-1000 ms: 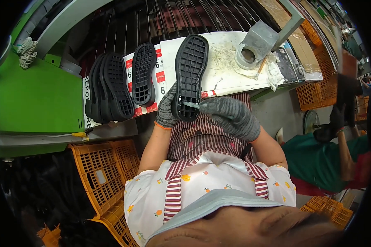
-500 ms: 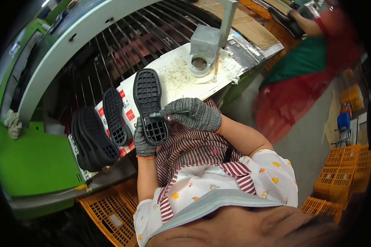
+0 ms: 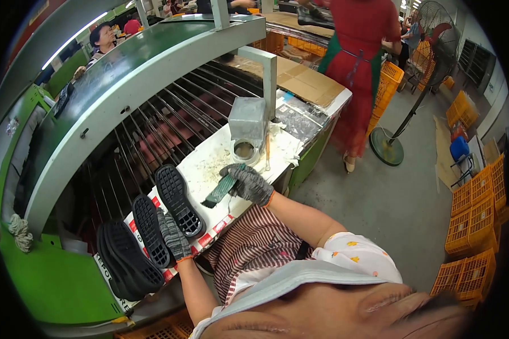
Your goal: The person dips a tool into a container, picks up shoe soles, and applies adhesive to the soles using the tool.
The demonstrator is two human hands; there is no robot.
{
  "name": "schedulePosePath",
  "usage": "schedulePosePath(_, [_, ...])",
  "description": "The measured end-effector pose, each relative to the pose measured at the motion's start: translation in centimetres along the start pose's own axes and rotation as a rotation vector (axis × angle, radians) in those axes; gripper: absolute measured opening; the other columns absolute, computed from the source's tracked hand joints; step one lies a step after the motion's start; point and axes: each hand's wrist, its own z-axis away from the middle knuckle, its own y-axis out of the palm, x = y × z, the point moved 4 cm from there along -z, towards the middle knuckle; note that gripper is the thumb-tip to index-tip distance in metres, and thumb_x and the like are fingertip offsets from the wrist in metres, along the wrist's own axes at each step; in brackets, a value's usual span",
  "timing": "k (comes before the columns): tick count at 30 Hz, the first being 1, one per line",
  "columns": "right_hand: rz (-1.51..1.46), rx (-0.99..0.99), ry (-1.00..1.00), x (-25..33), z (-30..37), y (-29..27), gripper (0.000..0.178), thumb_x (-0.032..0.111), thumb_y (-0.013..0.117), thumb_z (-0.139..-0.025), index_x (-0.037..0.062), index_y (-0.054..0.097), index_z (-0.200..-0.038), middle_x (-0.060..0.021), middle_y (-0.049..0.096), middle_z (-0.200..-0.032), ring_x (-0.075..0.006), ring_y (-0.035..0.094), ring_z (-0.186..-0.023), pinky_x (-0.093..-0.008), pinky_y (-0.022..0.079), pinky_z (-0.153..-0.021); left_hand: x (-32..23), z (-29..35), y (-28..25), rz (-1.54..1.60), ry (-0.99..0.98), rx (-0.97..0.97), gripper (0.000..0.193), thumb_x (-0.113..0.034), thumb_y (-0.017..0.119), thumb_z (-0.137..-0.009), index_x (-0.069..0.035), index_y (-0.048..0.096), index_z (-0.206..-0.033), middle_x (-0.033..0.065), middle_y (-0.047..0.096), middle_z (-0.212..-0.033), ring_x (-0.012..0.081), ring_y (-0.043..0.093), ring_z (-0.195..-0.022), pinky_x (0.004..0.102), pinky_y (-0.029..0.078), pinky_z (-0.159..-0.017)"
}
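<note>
My right hand (image 3: 247, 184), in a grey knitted glove, is closed around a flat green brush (image 3: 220, 191) with dark bristles, held above the white work surface. My left hand (image 3: 174, 236), gloved the same way, lies between two black shoe soles. Its fingers stretch along the edge of the narrower sole (image 3: 147, 226) and touch it; the thumb is hidden. Just to the right lies the other sole (image 3: 178, 198), its gridded side up. Several more black soles (image 3: 124, 260) stand packed together at the left end.
A grey metal box with a round cup (image 3: 245, 150) stands behind my right hand, a thin stick (image 3: 267, 153) beside it. Metal rods (image 3: 169, 121) run beyond the bench under a curved frame. Rightward are a person in red (image 3: 359, 73), a fan (image 3: 430, 51) and orange crates (image 3: 472, 226).
The sole I was holding now lies on the bench. My left hand has moved onto the narrower sole beside it. My right hand has drawn the brush away from the sole. The view has tilted up.
</note>
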Motion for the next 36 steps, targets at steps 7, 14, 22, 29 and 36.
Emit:
schedulePosePath(7, [-0.037,-0.003,0.092,-2.0,-0.5,-1.8,0.025,0.023,0.048,-0.085,0.0026,0.055,-0.097,-0.0088,0.059,-0.08,-0.0137,0.052,-0.058,-0.0233,0.042,-0.048,-3.9,-0.3,-0.4,0.143,-0.206,-0.119,0.037,-0.013,0.032,-0.09,0.008,0.039,-0.12,0.0182,0.042,-0.123,0.0257,0.04,-0.114,0.0306,0.03,-0.097])
schedulePosePath(14, [-0.055,-0.003,0.088,-2.1,-0.3,-2.1,0.024,0.022,0.048,-0.086,0.0024,0.054,-0.098,-0.0087,0.059,-0.082,-0.0136,0.052,-0.06,-0.0233,0.042,-0.049,-3.7,-0.3,0.0,0.102,-0.168,-0.059,0.036,-0.013,0.032,-0.09,0.008,0.039,-0.119,0.018,0.042,-0.122,0.0254,0.04,-0.113,0.0305,0.031,-0.097])
schedulePosePath(22, [-0.043,-0.009,0.092,-2.2,-0.4,-2.0,0.023,0.022,0.048,-0.087,0.0022,0.054,-0.097,-0.0073,0.057,-0.077,-0.0136,0.052,-0.061,-0.0235,0.043,-0.049,-3.7,-0.1,0.0,0.062,-0.134,-0.046,0.036,-0.012,0.032,-0.09,0.008,0.039,-0.118,0.0178,0.043,-0.121,0.025,0.041,-0.113,0.0302,0.032,-0.096])
schedulePosePath(29, [-0.077,-0.012,0.094,-2.0,-0.2,-1.8,0.024,0.023,0.051,-0.085,0.0023,0.055,-0.096,-0.0069,0.057,-0.077,-0.0135,0.052,-0.059,-0.0231,0.042,-0.048,-3.9,0.0,-0.2,0.035,-0.104,-0.07,0.035,-0.012,0.032,-0.09,0.007,0.04,-0.118,0.0177,0.044,-0.119,0.0247,0.042,-0.112,0.0301,0.032,-0.096])
schedulePosePath(36, [-0.059,-0.055,0.121,-2.3,-0.3,-2.0,0.023,0.022,0.05,-0.084,0.0021,0.056,-0.094,-0.0078,0.057,-0.073,-0.0137,0.051,-0.055,-0.0238,0.041,-0.046,-5.0,0.0,-0.3,0.239,-0.224,-0.095,0.034,-0.01,0.033,-0.089,0.007,0.04,-0.118,0.0166,0.044,-0.119,0.0236,0.045,-0.107,0.0288,0.035,-0.094])
